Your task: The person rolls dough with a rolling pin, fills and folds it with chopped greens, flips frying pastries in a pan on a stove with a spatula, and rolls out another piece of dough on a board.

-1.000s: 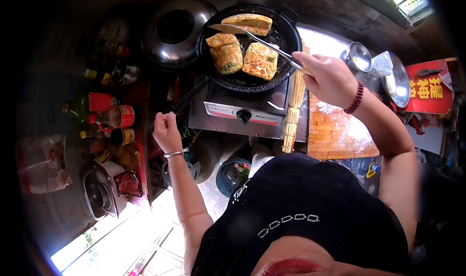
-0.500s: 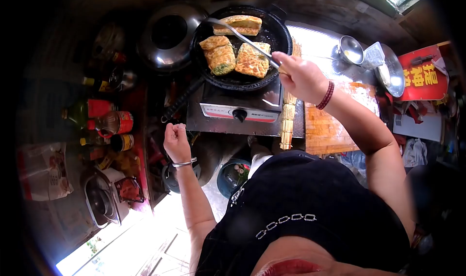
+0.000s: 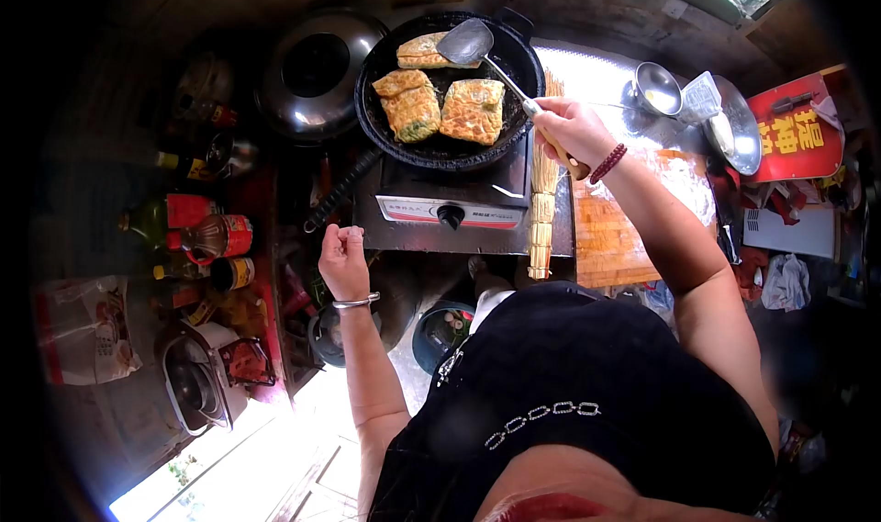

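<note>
My right hand (image 3: pixel 578 132) is wrapped round the wooden-ended handle of a metal spatula (image 3: pixel 466 42). Its wide blade hovers over the far side of a black frying pan (image 3: pixel 440 164), partly covering a long folded flatbread (image 3: pixel 422 52). Two more browned stuffed flatbreads lie nearer in the pan: the left one (image 3: pixel 407 109) shows green filling at its lower corner, and the right one (image 3: pixel 473 112) is squarish. Close to the tip of the pan's handle (image 3: pixel 340 191), but apart from it, my left hand (image 3: pixel 343 260) is curled closed with nothing visible in it.
Under the pan stands a gas stove (image 3: pixel 395 210). A domed lid (image 3: pixel 303 109) is left of it, a straw brush (image 3: pixel 542 219) right of it. Farther right are a floury wooden board (image 3: pixel 610 246) and a metal bowl (image 3: pixel 659 90). Bottles (image 3: pixel 225 235) crowd the left side.
My right hand has drawn right and slightly down, and the spatula blade has swung right from the pan's upper left, now showing its broad face. The flatbreads keep their places. My left hand has shifted slightly right.
</note>
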The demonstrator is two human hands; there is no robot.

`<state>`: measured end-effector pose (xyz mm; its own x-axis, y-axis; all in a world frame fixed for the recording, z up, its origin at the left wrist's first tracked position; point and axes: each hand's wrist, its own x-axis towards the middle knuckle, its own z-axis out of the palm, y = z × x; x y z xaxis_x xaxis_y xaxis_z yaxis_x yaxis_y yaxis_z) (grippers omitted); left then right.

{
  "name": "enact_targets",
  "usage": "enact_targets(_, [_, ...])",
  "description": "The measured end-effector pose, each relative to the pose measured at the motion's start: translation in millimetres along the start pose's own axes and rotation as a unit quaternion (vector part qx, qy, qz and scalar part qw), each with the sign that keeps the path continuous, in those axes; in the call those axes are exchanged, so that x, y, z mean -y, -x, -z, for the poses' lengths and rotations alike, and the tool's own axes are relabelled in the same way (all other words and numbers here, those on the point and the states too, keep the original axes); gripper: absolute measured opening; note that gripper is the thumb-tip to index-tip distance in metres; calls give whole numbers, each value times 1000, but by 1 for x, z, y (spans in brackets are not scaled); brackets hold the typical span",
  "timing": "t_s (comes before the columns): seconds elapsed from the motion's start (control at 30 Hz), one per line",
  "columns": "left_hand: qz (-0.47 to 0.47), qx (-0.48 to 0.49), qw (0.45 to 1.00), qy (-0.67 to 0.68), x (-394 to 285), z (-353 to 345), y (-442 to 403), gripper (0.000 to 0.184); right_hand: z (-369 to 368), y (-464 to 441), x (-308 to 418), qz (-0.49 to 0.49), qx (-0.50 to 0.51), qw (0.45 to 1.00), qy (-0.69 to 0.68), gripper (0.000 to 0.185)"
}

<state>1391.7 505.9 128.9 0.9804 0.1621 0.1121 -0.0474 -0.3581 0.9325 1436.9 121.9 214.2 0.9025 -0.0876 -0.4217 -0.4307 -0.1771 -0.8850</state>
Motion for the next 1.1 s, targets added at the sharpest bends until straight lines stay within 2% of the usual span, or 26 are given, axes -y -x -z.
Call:
enact_targets(0.13, [-6,6,1000,-5,-2,0,-1,13,-10,2,13,26,17,999,-23,24])
enact_targets(0.23, [-23,-7,1000,-4,-5,-4,-7,13,-16,-8,15,-26,30,999,4,30])
enact_targets(0.27, [-37,-5,999,-26,-9,-3,-9,13,-16,-5,16,-16,27,1000,0,19])
enact_targets(0.47, [-117,13,988,-103,-38,-8,-45,15,-8,20,7,71,49,996,-17,24])
enact_targets(0.57, [-131,16,986,-105,-55,-22,-65,15,-11,23,3,61,92,992,-60,29])
enact_targets(0.6, [-140,12,986,-93,-57,-28,-71,16,-14,22,3,48,85,994,-37,31])
enact_targets(0.67, [-141,36,985,-97,-65,-35,-79,16,-21,19,4,13,68,998,8,33])
enact_targets(0.77, [-133,52,987,-72,-65,-43,-83,17,-19,17,3,15,75,997,4,33])
enact_targets(0.93, [-112,61,989,-74,-55,-38,-78,17,-9,21,-16,18,57,998,-37,31])
enact_targets(1.1, [-113,48,986,-108,-44,-27,-72,16,0,32,-26,27,89,988,-123,28])
